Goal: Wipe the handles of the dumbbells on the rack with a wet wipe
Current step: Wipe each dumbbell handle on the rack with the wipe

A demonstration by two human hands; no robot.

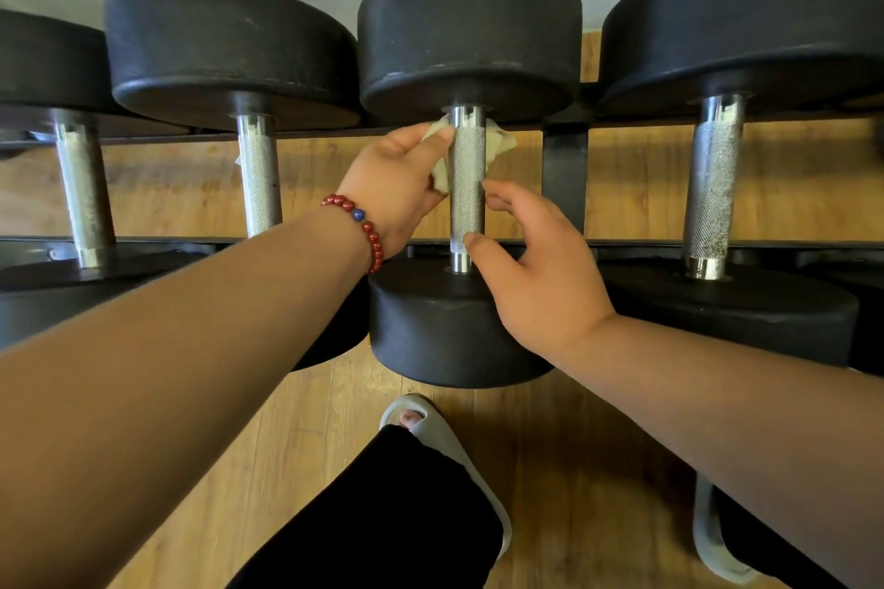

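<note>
On a black rack (564, 167) above a wooden floor (598, 445), seen from the head camera, a person's left grip (397, 177), a red bead bracelet (368, 230) at its wrist, pinches a pale wet wipe (500, 141) wrapped behind the top of a dumbbell (469, 38)'s knurled handle (465, 187). The right grip (540, 273) is released, fingers loose, its thumb touching the handle's lower end. Neighbouring dumbbells (229, 48) lie alongside on either flank
</note>
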